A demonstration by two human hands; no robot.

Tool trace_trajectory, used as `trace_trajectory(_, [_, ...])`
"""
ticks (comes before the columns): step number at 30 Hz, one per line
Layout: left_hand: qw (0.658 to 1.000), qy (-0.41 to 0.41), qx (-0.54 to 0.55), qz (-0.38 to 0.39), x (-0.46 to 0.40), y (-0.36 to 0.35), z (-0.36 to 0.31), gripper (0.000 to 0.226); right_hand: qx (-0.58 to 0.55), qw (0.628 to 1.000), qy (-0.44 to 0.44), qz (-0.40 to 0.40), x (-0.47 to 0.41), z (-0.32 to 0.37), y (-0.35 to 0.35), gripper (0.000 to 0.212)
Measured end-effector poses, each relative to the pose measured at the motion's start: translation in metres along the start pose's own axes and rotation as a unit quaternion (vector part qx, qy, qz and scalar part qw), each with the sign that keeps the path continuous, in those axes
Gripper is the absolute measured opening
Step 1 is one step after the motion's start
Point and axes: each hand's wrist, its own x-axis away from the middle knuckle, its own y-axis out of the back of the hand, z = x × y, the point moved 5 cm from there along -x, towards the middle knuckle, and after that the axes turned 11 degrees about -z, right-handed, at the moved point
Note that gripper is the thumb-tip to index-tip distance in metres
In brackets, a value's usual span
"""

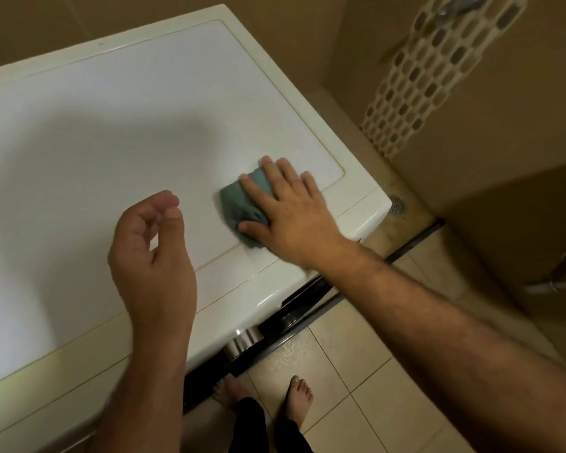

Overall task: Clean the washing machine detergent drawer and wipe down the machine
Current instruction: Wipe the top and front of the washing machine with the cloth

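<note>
Two hands work over the white washing machine (111, 132). We press our right hand (288, 210), fingers straight and spread, flat on a folded teal cloth (239, 204) near the top's front right corner. Our left hand (151, 243) hovers above the top with fingers loosely curled, holding nothing. No brand, label or writing is readable. A metal dial (242, 341) shows below the front edge, above the tiled floor (356, 380).

The floor (356, 380) has beige square tiles with thin pale joints. A round metal drain (397, 206) sits in it near the corner of the tan walls (504, 109). Above the drain, a perforated cream mat (432, 70) hangs on the wall. The light is warm and dim.
</note>
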Motion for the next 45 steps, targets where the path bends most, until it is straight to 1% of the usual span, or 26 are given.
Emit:
trace_trajectory(6, [0.999,0.020,0.014,0.022,0.005,-0.014,0.001,0.016,0.016,0.996,-0.085,-0.014,-0.004,-0.071,0.011,0.062])
trace_trajectory(9, [0.998,0.031,0.015,0.045,0.004,-0.025,0.002,0.014,0.020,0.993,-0.113,-0.034,-0.008,-0.081,0.011,0.058])
trace_trajectory(13, [0.995,0.037,0.027,0.090,0.002,-0.039,0.001,0.015,-0.002,0.985,-0.161,-0.059,-0.012,-0.093,0.012,0.057])
trace_trajectory(16, [0.992,0.044,0.029,0.118,-0.004,-0.043,0.004,0.018,-0.026,0.971,-0.228,-0.064,-0.003,-0.110,0.016,0.057])
trace_trajectory(19, [0.990,0.044,0.026,0.129,-0.012,-0.043,0.003,0.021,-0.052,0.953,-0.290,-0.068,0.013,-0.120,0.017,0.057])
trace_trajectory(24, [0.986,0.061,0.049,0.147,-0.022,-0.053,0.006,0.016,-0.038,0.927,-0.368,-0.064,-0.006,-0.124,0.014,0.061])
trace_trajectory(28, [0.982,0.081,0.054,0.162,-0.027,-0.072,0.009,0.018,-0.022,0.936,-0.337,-0.102,-0.043,-0.115,0.014,0.063])
trace_trajectory(31, [0.982,0.087,0.045,0.161,-0.032,-0.086,0.012,0.019,-0.038,0.942,-0.317,-0.102,-0.078,-0.115,0.011,0.058])
trace_trajectory(35, [0.987,0.077,0.024,0.138,-0.043,-0.107,0.013,0.016,-0.038,0.953,-0.281,-0.106,-0.129,-0.118,0.005,0.055])
trace_trajectory(41, [0.995,0.062,0.016,0.080,-0.058,-0.145,0.006,0.027,-0.073,0.962,-0.241,-0.106,-0.207,-0.115,-0.001,0.050])
trace_trajectory(45, [0.997,0.049,0.006,0.062,-0.064,-0.168,0.004,0.024,-0.109,0.965,-0.217,-0.102,-0.269,-0.114,-0.007,0.046])
